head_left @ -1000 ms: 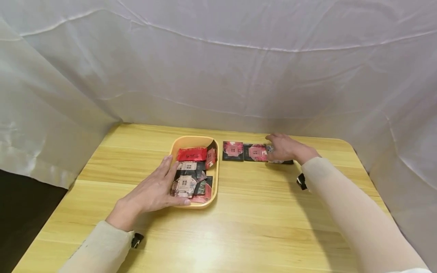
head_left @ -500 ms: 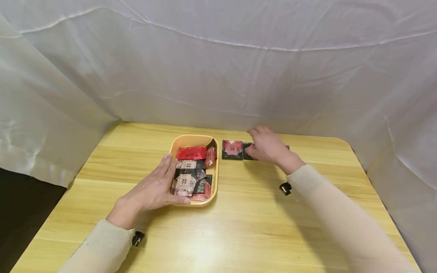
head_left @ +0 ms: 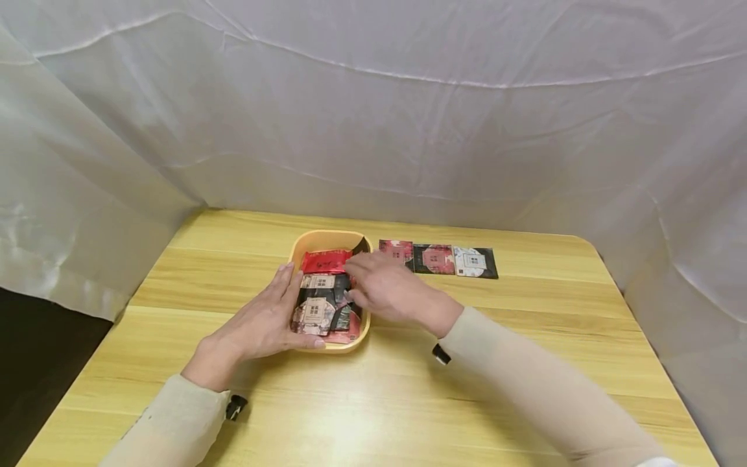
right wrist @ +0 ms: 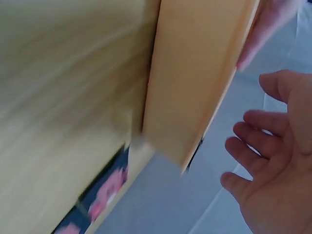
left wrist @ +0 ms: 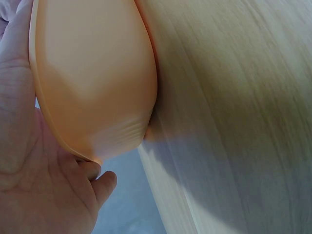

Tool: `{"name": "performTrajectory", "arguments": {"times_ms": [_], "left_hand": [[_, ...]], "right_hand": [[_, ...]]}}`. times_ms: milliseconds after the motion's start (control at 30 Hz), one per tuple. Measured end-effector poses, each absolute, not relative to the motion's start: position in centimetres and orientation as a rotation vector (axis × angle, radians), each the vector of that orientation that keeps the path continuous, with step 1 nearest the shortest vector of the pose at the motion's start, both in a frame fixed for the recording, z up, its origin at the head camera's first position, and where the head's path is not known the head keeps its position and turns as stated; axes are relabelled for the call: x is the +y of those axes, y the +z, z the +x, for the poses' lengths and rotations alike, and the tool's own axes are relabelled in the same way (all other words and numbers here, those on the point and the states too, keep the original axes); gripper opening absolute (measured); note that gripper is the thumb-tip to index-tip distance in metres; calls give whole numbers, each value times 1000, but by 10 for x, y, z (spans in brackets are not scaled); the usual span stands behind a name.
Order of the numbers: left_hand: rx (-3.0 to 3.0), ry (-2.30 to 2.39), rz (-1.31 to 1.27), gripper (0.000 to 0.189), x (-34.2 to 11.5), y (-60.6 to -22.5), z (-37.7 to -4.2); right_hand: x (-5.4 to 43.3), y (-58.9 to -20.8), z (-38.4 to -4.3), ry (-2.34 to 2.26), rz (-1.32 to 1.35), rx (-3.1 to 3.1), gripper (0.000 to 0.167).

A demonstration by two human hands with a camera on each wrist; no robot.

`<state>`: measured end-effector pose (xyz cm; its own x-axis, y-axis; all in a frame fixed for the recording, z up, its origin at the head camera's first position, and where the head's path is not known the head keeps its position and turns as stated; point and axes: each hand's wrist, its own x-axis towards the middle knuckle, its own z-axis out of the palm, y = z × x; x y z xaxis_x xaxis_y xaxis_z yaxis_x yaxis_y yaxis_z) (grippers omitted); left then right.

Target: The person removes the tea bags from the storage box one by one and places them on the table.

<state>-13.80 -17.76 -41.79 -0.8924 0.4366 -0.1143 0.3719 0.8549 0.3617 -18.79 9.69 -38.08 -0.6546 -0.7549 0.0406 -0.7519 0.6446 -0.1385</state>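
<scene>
A yellow-orange plastic tray (head_left: 344,348) holds several flat packets, among them a shiny red packet (head_left: 325,261) and a black packet with a pale label (head_left: 314,315). My left hand (head_left: 257,327) rests along the tray's left side, its fingers fairly straight and its thumb on the near rim. My right hand (head_left: 399,288) reaches over the tray's right rim, fingertips above the packets. In the right wrist view that hand (right wrist: 273,156) has loosely bent fingers with nothing between them. Under it, the packets on the tray's right side are partly hidden.
On the wooden table (head_left: 408,402), a row of packets runs right of the tray: a red-and-black packet (head_left: 397,249) partly behind my right hand, a pink-and-black packet (head_left: 434,259) and a white-and-black packet (head_left: 476,263). Pale cloth (head_left: 373,130) hangs behind the table.
My right hand has moved left from the row of packets to the tray, uncovering the white-and-black packet at the row's right end. My left hand has stayed on the tray.
</scene>
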Motion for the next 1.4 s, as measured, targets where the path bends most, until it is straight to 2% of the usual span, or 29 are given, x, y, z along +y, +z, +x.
{"name": "performTrajectory", "arguments": {"times_ms": [467, 733, 1100, 1200, 1400], "left_hand": [[2836, 495, 635, 144, -180, -421, -137], [2833, 508, 621, 143, -179, -420, -137], [2846, 515, 644, 145, -176, -422, -139], [2840, 510, 643, 146, -175, -422, -139], [2836, 518, 645, 144, -176, -422, -139]], "right_hand": [[46, -401, -173, 48, -1314, 2520, 54], [44, -400, -176, 107, -1265, 2472, 49], [55, -396, -185, 139, -1187, 2571, 50], [54, -395, -185, 107, -1196, 2646, 57], [37, -399, -182, 109, -1201, 2754, 88]]}}
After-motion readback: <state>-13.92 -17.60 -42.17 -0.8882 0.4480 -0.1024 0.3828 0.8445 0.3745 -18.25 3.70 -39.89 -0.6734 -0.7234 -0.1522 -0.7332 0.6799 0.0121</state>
